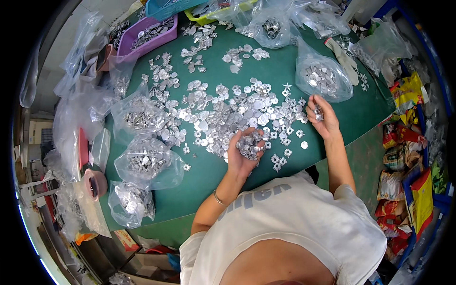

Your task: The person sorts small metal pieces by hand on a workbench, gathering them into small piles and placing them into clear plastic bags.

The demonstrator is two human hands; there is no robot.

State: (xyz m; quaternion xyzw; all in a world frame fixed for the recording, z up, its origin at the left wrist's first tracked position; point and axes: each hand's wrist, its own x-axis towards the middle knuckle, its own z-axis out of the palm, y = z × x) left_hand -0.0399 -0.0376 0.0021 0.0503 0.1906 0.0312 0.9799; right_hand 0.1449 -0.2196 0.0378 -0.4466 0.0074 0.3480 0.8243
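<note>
My left hand (pixel 243 154) is cupped palm up around a heap of small silver metal pieces (pixel 251 144), above the near edge of the big pile. A few more silver pieces (pixel 318 112) rest in the curled fingers of my right hand (pixel 326 118), close to the pile's right side. Between and beyond my hands spreads the pile of flat silver metal pieces (pixel 247 108), many of them round with scalloped rims. A star-shaped piece (pixel 286 87) lies beyond my right fingers. Just past that hand sits an open clear plastic bag (pixel 327 76) with silver pieces inside.
Clear bags of metal pieces (pixel 142 161) line the left side of the green table (pixel 209 183). A purple basket (pixel 126 45) holds more at the far left. A pink tub (pixel 95 185) stands at the left edge. A white glove (pixel 343 59) lies far right; colourful packages (pixel 399 185) fill a shelf.
</note>
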